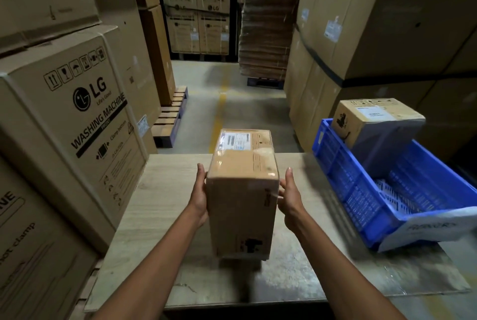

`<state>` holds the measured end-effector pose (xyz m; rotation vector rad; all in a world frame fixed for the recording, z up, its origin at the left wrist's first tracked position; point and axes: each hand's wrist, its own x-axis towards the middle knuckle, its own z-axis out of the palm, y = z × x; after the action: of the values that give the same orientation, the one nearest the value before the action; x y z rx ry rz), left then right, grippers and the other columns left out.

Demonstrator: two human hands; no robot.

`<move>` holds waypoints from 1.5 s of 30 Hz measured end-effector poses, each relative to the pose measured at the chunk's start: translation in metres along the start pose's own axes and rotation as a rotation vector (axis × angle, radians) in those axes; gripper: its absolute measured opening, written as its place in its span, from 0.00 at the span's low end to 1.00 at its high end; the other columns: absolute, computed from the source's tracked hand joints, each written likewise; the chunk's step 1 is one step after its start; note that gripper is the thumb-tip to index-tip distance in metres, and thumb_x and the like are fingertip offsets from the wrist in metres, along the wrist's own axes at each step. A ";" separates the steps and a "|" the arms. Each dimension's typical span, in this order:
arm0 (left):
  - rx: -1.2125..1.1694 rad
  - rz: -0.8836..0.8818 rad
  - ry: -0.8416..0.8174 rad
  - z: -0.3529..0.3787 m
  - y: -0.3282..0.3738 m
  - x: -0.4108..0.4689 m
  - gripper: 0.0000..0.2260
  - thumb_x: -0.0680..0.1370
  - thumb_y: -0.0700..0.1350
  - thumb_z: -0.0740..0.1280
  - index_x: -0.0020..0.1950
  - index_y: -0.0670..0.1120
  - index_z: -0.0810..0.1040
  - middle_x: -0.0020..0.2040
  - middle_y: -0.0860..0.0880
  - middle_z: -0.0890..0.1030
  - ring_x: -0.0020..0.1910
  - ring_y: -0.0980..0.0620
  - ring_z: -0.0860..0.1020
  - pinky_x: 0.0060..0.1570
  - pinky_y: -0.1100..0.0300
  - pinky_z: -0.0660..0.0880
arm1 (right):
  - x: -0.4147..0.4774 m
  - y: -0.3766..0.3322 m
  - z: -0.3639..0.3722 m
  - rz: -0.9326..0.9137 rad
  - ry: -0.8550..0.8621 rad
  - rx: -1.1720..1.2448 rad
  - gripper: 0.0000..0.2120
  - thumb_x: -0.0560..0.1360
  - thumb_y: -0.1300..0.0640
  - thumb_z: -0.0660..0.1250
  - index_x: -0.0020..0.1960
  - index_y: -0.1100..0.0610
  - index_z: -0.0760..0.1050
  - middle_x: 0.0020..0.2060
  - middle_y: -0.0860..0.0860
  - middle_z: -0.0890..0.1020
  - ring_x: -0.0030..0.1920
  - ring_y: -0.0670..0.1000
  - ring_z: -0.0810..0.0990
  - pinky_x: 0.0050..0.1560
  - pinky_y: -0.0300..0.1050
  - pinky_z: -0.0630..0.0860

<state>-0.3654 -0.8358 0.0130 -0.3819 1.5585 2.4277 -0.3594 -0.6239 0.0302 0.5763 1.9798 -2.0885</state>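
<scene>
I hold a small brown cardboard box [242, 203], taped and bearing a white shipping label on top, upright between both hands over the wooden table [154, 203]. My left hand [200, 198] grips its left side with the thumb pointing up along the edge; the fingers are hidden behind the box. On the right side my right hand [290, 198] grips it, thumb up and fingertips curled against the face. The box's lower end hangs close to the table top, above a dark shadow.
A blue plastic crate [361, 190] sits at the table's right, with a second small carton [371, 123] leaning in its far end. Large LG washing machine cartons [77, 126] wall the left, big cartons [374, 22] the right. Ahead are a pallet [171, 115] and stacked flat cardboard [265, 27].
</scene>
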 end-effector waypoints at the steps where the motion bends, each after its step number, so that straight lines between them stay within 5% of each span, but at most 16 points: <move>1: -0.004 -0.020 -0.026 -0.003 -0.006 -0.002 0.36 0.76 0.72 0.50 0.67 0.47 0.78 0.60 0.39 0.82 0.60 0.40 0.81 0.63 0.43 0.75 | -0.001 0.007 0.000 0.025 -0.006 -0.004 0.42 0.77 0.27 0.45 0.75 0.55 0.68 0.69 0.57 0.75 0.69 0.61 0.72 0.70 0.56 0.67; 9: 0.081 0.097 0.078 0.000 -0.024 -0.019 0.32 0.78 0.69 0.54 0.66 0.46 0.77 0.60 0.42 0.82 0.60 0.44 0.81 0.59 0.49 0.78 | -0.018 0.016 -0.003 -0.025 -0.012 -0.024 0.28 0.84 0.37 0.47 0.58 0.50 0.81 0.50 0.52 0.86 0.53 0.51 0.84 0.44 0.46 0.77; 12: 0.270 0.418 0.261 0.005 -0.016 -0.036 0.15 0.83 0.55 0.59 0.62 0.48 0.77 0.57 0.52 0.82 0.59 0.55 0.79 0.50 0.68 0.76 | -0.030 0.011 -0.002 -0.340 0.057 -0.227 0.15 0.83 0.45 0.57 0.58 0.50 0.80 0.53 0.49 0.85 0.53 0.47 0.83 0.50 0.45 0.80; 14: 0.575 0.751 0.330 0.007 -0.010 -0.054 0.10 0.82 0.49 0.62 0.58 0.49 0.80 0.58 0.56 0.80 0.59 0.61 0.78 0.52 0.75 0.73 | -0.039 0.018 -0.003 -0.608 0.153 -0.536 0.15 0.82 0.51 0.63 0.67 0.51 0.75 0.64 0.45 0.79 0.65 0.46 0.77 0.62 0.41 0.75; 16: 0.876 1.026 0.243 0.005 -0.011 -0.062 0.12 0.80 0.48 0.63 0.54 0.44 0.83 0.59 0.52 0.80 0.61 0.60 0.77 0.57 0.75 0.71 | -0.043 0.030 0.003 -0.871 0.211 -0.829 0.21 0.80 0.52 0.63 0.72 0.56 0.73 0.72 0.49 0.73 0.74 0.51 0.67 0.71 0.47 0.66; 19: 1.163 1.143 0.068 0.001 -0.022 -0.058 0.12 0.80 0.45 0.64 0.54 0.41 0.84 0.61 0.45 0.81 0.64 0.51 0.77 0.65 0.63 0.72 | -0.044 0.041 0.007 -1.090 0.175 -1.075 0.21 0.80 0.49 0.58 0.67 0.56 0.77 0.70 0.53 0.76 0.73 0.56 0.70 0.71 0.58 0.69; 25: 1.400 1.101 0.072 0.002 -0.036 -0.055 0.15 0.81 0.46 0.61 0.61 0.41 0.82 0.61 0.44 0.82 0.64 0.47 0.78 0.65 0.53 0.74 | -0.043 0.038 0.002 -1.113 0.197 -1.182 0.17 0.80 0.48 0.59 0.60 0.54 0.82 0.62 0.51 0.82 0.67 0.53 0.77 0.66 0.54 0.72; 29: 1.437 1.033 0.097 0.017 -0.022 -0.057 0.09 0.80 0.44 0.65 0.55 0.43 0.83 0.53 0.47 0.82 0.52 0.49 0.79 0.51 0.58 0.76 | -0.045 0.022 0.003 -1.109 0.197 -1.226 0.13 0.78 0.47 0.61 0.53 0.52 0.81 0.54 0.48 0.84 0.56 0.52 0.80 0.55 0.49 0.74; 32: 1.507 0.963 0.084 0.033 -0.002 -0.053 0.04 0.78 0.43 0.69 0.50 0.44 0.83 0.47 0.48 0.80 0.46 0.50 0.78 0.44 0.57 0.78 | -0.040 0.001 0.009 -1.010 0.177 -1.304 0.13 0.78 0.46 0.61 0.49 0.52 0.80 0.46 0.49 0.80 0.47 0.53 0.77 0.44 0.45 0.66; 35: 1.526 0.879 0.042 0.042 0.014 -0.042 0.10 0.80 0.46 0.65 0.59 0.45 0.81 0.59 0.45 0.80 0.58 0.48 0.77 0.55 0.54 0.78 | -0.032 -0.015 0.016 -0.896 0.124 -1.314 0.14 0.79 0.46 0.64 0.58 0.53 0.79 0.55 0.54 0.79 0.53 0.55 0.76 0.49 0.47 0.68; 38: 1.610 0.685 -0.005 0.039 0.015 -0.032 0.21 0.83 0.52 0.58 0.75 0.47 0.69 0.78 0.47 0.65 0.77 0.48 0.61 0.74 0.52 0.61 | -0.025 -0.018 0.016 -0.811 0.056 -1.354 0.24 0.81 0.45 0.59 0.73 0.54 0.70 0.72 0.56 0.72 0.72 0.57 0.69 0.69 0.53 0.67; 41: 1.660 0.565 -0.024 0.037 0.010 -0.029 0.25 0.84 0.56 0.53 0.80 0.48 0.59 0.81 0.49 0.55 0.80 0.50 0.50 0.77 0.55 0.49 | -0.023 -0.016 0.014 -0.749 0.003 -1.390 0.27 0.83 0.43 0.55 0.77 0.57 0.65 0.77 0.55 0.66 0.78 0.55 0.62 0.75 0.50 0.60; 45: 1.689 0.581 -0.005 0.045 0.015 -0.026 0.22 0.84 0.54 0.56 0.76 0.47 0.66 0.78 0.47 0.64 0.77 0.48 0.61 0.75 0.52 0.59 | -0.025 -0.022 0.015 -0.767 0.041 -1.411 0.23 0.82 0.44 0.57 0.70 0.56 0.73 0.71 0.54 0.74 0.71 0.54 0.71 0.70 0.49 0.66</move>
<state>-0.3500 -0.8027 0.0525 0.4513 3.1498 0.5072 -0.3481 -0.6404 0.0612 -0.4811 3.2107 -0.3238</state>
